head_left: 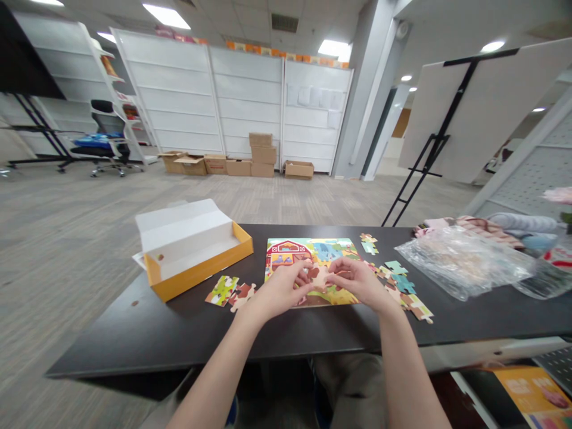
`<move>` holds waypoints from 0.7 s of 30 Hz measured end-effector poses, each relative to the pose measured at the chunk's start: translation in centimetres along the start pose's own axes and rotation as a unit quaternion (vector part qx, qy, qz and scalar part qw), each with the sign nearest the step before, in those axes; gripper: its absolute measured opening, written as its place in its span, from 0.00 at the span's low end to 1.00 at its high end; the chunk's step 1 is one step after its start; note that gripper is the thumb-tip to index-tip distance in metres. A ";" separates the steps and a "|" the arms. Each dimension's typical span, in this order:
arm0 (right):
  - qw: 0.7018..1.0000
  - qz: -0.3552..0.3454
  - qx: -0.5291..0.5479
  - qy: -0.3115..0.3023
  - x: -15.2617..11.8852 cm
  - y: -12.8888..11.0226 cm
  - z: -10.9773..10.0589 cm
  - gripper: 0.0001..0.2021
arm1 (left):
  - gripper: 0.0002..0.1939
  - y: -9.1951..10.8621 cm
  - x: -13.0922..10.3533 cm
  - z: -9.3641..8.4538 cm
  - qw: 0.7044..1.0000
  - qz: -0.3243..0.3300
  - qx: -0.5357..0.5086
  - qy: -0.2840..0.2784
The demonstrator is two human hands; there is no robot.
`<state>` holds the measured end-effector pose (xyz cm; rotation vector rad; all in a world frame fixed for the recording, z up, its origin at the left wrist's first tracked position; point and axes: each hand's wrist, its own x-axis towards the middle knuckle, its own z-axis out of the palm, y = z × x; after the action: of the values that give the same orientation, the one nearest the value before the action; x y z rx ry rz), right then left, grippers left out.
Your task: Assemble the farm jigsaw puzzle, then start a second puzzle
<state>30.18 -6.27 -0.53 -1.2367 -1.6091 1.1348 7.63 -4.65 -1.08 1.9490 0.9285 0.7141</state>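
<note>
A brown-and-cream jigsaw puzzle piece (319,277) is held between my two hands, above a colourful farm-scene puzzle board (286,245) with a red barn. My left hand (289,281) pinches its left side. On the right side, the fingertips of my right hand (351,279) close on the same piece. My hands cover the middle of the board. Loose puzzle pieces (222,290) lie left of the board, next to my left forearm. More loose pieces (404,283) are scattered to the right of the board, with a small joined group (369,243) farther back.
An open yellow box (201,271) with a white inside stands at the table's left. Clear plastic packaging (465,262) and folded cloths (487,231) lie on the right of the black table (179,339). Cardboard boxes (263,156) line the far shelves.
</note>
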 end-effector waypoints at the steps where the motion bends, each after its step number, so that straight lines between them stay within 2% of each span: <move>1: 1.000 0.000 0.006 0.004 0.0 0.0 0.0 0.17 | 0.22 0.1 0.1 0.0 1.000 -0.001 -0.013 0.004; 5: 1.000 0.003 0.008 -0.013 -0.1 0.1 0.0 0.22 | 0.21 0.1 0.5 -0.1 0.997 0.020 -0.072 0.012; 8: 1.000 -0.006 -0.001 -0.025 -0.2 0.0 0.0 0.20 | 0.20 -0.4 0.7 -0.1 0.994 0.037 -0.100 0.022; 13: 1.000 -0.020 -0.010 -0.006 -0.1 0.2 -0.1 0.18 | 0.21 -1.0 1.1 0.3 0.995 0.036 -0.087 0.027; 16: 0.999 -0.021 -0.038 0.019 0.1 1.0 -0.8 0.18 | 0.20 -1.1 1.4 0.7 0.999 0.025 -0.032 0.034; 21: 0.991 0.034 -0.119 0.050 0.2 3.5 -2.8 0.13 | 0.22 -0.8 1.5 1.2 0.985 0.032 0.163 0.039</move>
<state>33.74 -5.16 -3.11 -1.4891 -1.6726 0.9239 9.09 -3.64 -2.17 2.2594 1.0898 0.7132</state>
